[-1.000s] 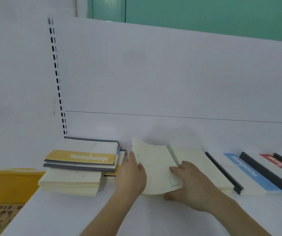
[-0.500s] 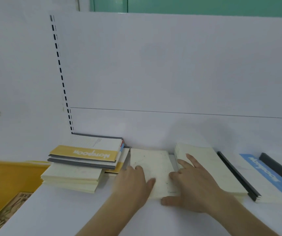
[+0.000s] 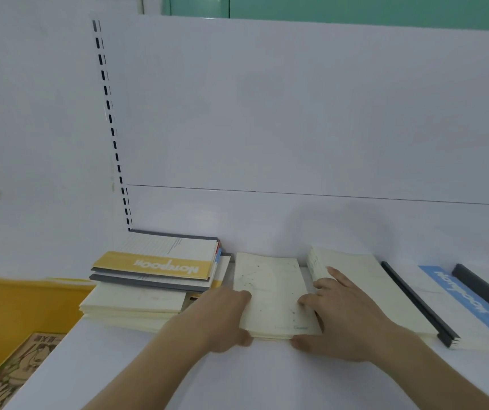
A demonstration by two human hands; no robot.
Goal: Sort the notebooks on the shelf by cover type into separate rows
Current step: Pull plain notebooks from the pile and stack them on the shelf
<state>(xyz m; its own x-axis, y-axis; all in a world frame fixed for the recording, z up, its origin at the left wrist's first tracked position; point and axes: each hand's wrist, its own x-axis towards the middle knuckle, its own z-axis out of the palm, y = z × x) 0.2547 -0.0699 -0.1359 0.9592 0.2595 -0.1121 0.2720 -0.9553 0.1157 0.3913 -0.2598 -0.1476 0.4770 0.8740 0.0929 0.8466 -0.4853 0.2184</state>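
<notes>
A cream speckled notebook (image 3: 271, 291) lies flat on the white shelf (image 3: 148, 374), between a mixed pile on its left and a thicker cream stack (image 3: 364, 291) on its right. The person's left hand (image 3: 222, 318) grips the notebook's left edge, fingers curled over the cover and thumb at the near corner. The right hand (image 3: 343, 324) holds the notebook's right edge, thumb at the near edge, while its index finger lies straight on the cream stack just beside it. The mixed pile has a notebook with a yellow band (image 3: 160, 264) on top, grey-spined ones under it, and plain cream notebooks (image 3: 133, 306) at the bottom, nearer the viewer. To the right of the cream stack lie a black-spined notebook (image 3: 417, 306), one with a blue band (image 3: 467, 297), another black spine and a red corner at the frame's edge. Left of the shelf sits a yellow bin (image 3: 15, 309).
</notes>
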